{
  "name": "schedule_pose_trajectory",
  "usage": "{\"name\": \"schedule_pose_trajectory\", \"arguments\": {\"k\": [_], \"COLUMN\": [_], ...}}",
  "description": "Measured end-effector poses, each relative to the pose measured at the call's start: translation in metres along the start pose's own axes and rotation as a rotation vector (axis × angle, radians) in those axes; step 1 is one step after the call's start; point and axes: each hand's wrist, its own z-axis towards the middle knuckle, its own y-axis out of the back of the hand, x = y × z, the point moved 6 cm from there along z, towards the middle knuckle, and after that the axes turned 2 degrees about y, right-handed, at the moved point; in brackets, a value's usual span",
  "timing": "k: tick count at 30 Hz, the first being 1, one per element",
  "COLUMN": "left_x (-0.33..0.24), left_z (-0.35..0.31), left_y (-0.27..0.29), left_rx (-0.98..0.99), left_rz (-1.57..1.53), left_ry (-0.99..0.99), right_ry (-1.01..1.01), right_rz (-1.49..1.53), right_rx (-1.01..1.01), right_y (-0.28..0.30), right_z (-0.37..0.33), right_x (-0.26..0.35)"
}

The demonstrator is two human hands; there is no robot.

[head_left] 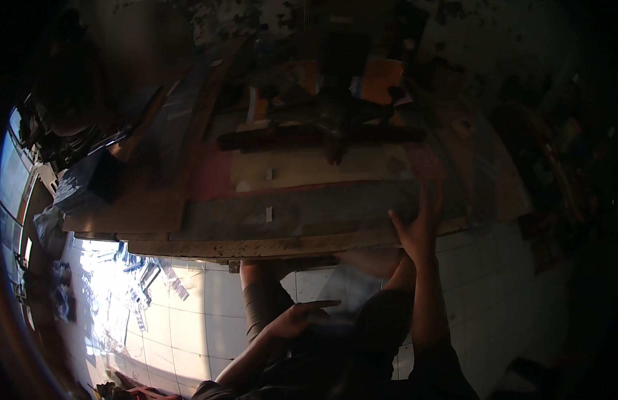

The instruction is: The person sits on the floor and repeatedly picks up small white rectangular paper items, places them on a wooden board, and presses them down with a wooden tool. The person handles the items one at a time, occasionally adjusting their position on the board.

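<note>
My left hand [294, 321] is over my lap, its index finger stretched to the right. A pale, see-through sheet [352, 290], perhaps thin plastic and blurred, lies against its fingers and seems pinched in them. My right hand [419, 230] reaches up over the table's front edge, fingers spread and holding nothing. Beyond it is a cream panel [315, 170] with pink [212, 173] showing at its ends. Two small white pieces lie in line: one white piece [269, 173] on the panel, another white piece [269, 214] on the grey tabletop [349, 207] nearer me.
A dark metal frame with a crossbar [322, 137] and knobs stands over the panel, orange sheets [382, 80] behind it. Brown boards [142, 187] flank the work surface. A dark blue box [89, 177] is at the left. Silvery scraps [139, 280] litter the sunlit tiled floor [182, 333].
</note>
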Motion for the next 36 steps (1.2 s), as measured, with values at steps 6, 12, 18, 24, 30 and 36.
{"name": "schedule_pose_trajectory", "arguments": {"k": [6, 12, 18, 24, 30, 36], "left_x": [0.001, 0.014, 0.016, 0.014, 0.021, 0.020], "left_z": [0.004, 0.007, 0.009, 0.012, 0.011, 0.011], "left_y": [-0.006, -0.008, -0.010, -0.008, -0.009, -0.008], "left_rx": [0.042, 0.019, 0.052, 0.068, 0.027, 0.023], "left_rz": [-0.139, -0.187, -0.287, -0.087, -0.096, -0.094], "left_ry": [0.083, 0.033, 0.085, 0.152, 0.118, 0.082], "right_ry": [0.207, 0.201, 0.164, 0.175, 0.120, 0.102], "right_rz": [0.049, 0.029, 0.126, 0.171, 0.252, 0.267], "right_rx": [0.200, 0.263, 0.219, 0.154, 0.180, 0.117], "right_y": [-0.046, -0.074, -0.081, -0.075, -0.072, -0.083], "right_z": [0.058, 0.098, 0.088, 0.089, 0.092, 0.091], "right_x": [-0.045, -0.060, -0.066, -0.066, -0.061, -0.077]}}
